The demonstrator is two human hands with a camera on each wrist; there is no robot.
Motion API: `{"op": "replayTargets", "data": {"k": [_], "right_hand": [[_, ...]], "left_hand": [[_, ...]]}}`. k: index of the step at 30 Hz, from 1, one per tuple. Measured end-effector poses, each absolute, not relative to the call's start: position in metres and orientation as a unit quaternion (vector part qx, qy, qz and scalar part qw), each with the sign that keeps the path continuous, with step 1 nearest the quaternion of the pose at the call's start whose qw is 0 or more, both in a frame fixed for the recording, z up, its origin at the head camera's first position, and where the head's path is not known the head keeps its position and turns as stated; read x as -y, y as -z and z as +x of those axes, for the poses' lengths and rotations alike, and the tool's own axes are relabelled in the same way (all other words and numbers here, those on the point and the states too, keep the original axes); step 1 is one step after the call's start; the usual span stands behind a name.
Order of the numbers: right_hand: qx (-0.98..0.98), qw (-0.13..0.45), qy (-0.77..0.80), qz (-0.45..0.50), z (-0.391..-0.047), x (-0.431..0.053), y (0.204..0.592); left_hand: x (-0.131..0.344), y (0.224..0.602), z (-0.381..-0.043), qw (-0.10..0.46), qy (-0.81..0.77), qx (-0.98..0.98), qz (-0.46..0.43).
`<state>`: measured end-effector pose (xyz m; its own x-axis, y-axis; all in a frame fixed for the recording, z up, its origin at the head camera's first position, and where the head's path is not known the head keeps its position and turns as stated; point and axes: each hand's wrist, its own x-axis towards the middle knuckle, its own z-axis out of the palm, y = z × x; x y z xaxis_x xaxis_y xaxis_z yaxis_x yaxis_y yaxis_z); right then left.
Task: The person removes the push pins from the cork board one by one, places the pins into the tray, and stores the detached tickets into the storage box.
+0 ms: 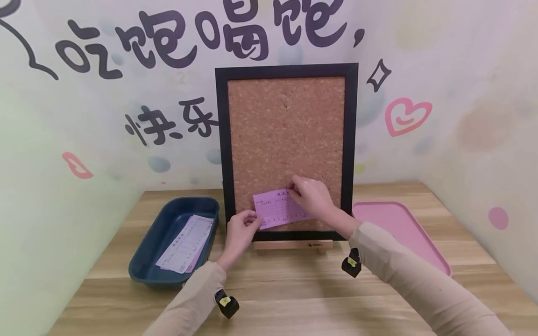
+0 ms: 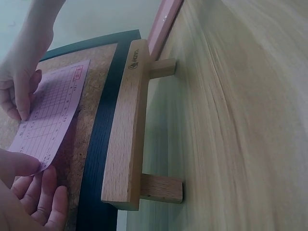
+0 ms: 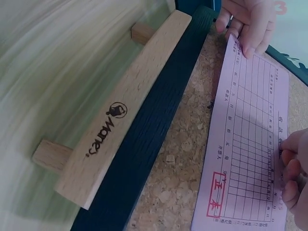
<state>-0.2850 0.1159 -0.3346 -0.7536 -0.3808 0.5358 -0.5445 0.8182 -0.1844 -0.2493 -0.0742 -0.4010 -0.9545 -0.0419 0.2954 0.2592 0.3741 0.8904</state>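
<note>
A pink printed receipt slip (image 1: 273,209) lies slightly tilted against the lower part of a cork board (image 1: 287,126) in a black frame. My left hand (image 1: 241,232) pinches the slip's lower left corner between thumb and fingers, as the left wrist view also shows. At its upper edge, my right hand (image 1: 313,196) has its fingers bent and the tips together on the paper. That hand covers the slip's upper right part. In the right wrist view, the slip (image 3: 245,134) shows a printed grid and a red stamp box.
The board stands on a wooden easel (image 1: 293,245). To its left, a dark blue tray (image 1: 145,252) holds several printed slips (image 1: 185,245). A pink tray (image 1: 399,224) lies on the right, partly behind my right forearm. Behind the wooden table (image 1: 294,303) rises a decorated wall.
</note>
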Motion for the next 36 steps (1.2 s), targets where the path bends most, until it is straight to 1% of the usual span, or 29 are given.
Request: {"op": "replayTargets", "data": {"k": [7,20,24,30,36], "right_hand": [[0.921,0.254,-0.185,0.231,-0.2858,-0.1156,0.3397],[0.918,0.261,-0.189,0.233,-0.2856,-0.1151,0.3408],[0.92,0.252,-0.192,0.229,-0.285,-0.1147,0.3395],[0.926,0.232,-0.228,0.191,-0.2847,-0.115,0.3381],[0.919,0.255,-0.244,0.175,-0.2824,-0.1124,0.3418]], "left_hand": [[0.0745,0.3994,-0.2494,0.133,0.553,0.819,-0.07],[0.0726,0.3997,-0.2523,0.13,0.546,0.825,-0.071],[0.074,0.4001,-0.2524,0.124,0.548,0.825,-0.068],[0.0753,0.4018,-0.2529,0.118,0.553,0.822,-0.07],[0.0759,0.4012,-0.2525,0.108,0.567,0.814,-0.07]]}}
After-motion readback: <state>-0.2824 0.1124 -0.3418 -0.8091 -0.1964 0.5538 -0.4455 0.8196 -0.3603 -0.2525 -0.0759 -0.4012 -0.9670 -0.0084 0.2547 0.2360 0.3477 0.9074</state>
